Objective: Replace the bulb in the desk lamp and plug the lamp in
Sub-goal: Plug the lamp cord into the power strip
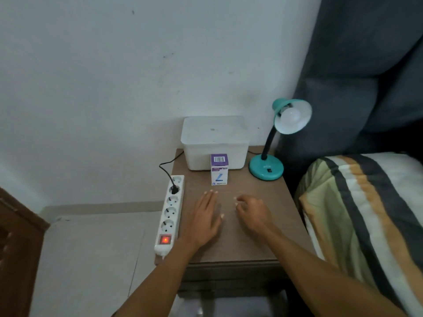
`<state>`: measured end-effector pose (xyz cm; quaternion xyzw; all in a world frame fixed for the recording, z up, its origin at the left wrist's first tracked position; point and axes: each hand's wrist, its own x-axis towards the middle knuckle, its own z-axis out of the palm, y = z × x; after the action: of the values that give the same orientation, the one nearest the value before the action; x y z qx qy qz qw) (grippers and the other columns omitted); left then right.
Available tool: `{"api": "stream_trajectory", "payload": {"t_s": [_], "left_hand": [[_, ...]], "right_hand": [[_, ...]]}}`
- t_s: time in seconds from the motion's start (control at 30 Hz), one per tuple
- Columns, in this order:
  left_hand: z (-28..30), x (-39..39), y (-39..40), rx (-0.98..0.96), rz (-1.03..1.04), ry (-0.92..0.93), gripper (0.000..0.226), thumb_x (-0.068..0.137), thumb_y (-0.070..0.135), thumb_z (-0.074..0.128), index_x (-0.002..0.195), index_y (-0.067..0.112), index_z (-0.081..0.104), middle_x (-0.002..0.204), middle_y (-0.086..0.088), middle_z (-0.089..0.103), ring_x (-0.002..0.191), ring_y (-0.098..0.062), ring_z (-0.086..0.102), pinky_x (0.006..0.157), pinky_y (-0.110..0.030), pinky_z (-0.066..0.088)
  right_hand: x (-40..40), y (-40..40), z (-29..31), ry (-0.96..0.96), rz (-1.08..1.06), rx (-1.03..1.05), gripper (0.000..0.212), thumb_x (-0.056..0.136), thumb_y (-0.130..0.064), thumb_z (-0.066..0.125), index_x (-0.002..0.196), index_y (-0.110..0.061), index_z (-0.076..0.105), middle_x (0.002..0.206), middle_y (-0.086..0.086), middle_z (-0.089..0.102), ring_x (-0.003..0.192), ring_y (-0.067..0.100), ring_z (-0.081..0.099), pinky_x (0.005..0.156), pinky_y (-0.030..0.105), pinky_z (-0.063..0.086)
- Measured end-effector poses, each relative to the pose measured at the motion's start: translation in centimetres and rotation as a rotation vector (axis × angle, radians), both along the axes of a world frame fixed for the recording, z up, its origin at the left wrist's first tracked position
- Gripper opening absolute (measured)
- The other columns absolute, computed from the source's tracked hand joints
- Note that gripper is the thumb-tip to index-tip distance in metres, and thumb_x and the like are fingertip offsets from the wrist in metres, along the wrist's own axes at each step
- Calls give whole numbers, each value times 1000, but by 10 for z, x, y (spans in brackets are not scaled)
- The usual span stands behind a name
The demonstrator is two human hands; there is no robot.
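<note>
A teal desk lamp stands at the back right of the brown bedside table, with a white bulb in its shade, unlit. A small purple and white bulb box stands upright in the middle. A white power strip lies along the table's left edge, its red switch glowing, with a black plug in its second socket from the far end. My left hand lies flat on the table. My right hand hovers beside it, fingers loosely curled, holding nothing.
A white lidded plastic bin stands against the wall behind the bulb box. A bed with a striped pillow and a dark headboard is right of the table. A tiled floor lies to the left.
</note>
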<state>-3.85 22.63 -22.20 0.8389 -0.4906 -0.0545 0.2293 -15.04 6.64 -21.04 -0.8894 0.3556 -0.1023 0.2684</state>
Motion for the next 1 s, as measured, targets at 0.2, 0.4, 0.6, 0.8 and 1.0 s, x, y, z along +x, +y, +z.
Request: {"api": "stream_trajectory", "payload": {"t_s": [0.2, 0.4, 0.6, 0.8, 1.0], "left_hand": [[-8, -29, -74, 47, -130, 20, 63, 109, 49, 37, 163, 19, 24, 171, -7, 23, 159, -20, 18, 123, -29, 5], [-18, -18, -145, 54, -162, 18, 64, 110, 50, 28, 161, 12, 29, 170, -13, 25, 159, -24, 18, 124, -31, 5], [-29, 12, -206, 73, -186, -18, 73, 107, 55, 20, 165, 10, 13, 174, -12, 5, 161, -22, -3, 130, -40, 0], [-47, 29, -227, 124, -239, -69, 87, 98, 66, 4, 165, 10, 1, 174, -10, -7, 158, -17, -16, 131, -40, -3], [-60, 32, -228, 86, -244, -70, 78, 103, 57, 8, 165, 9, 6, 174, -11, 0, 159, -18, -10, 131, -40, -2]], "right_hand": [[-34, -54, -24, 0, -61, -94, 45, 101, -37, 48, 136, -10, 55, 135, 13, 60, 124, 28, 55, 107, 40, 43], [-36, -113, -40, -11, -96, -169, 51, 102, -36, 46, 140, -2, 47, 145, 19, 48, 136, 34, 44, 115, 42, 35], [-9, -153, -51, -4, -17, -224, 56, 107, -30, 37, 154, 0, 28, 160, 22, 28, 152, 33, 20, 124, 45, 16], [3, -176, -66, 11, 66, -285, 57, 107, -28, 34, 157, -3, 21, 163, 20, 21, 154, 31, 13, 125, 46, 12], [3, -177, -79, -1, 67, -350, 58, 105, -29, 30, 157, -5, 21, 162, 21, 23, 153, 31, 15, 125, 47, 14]]}}
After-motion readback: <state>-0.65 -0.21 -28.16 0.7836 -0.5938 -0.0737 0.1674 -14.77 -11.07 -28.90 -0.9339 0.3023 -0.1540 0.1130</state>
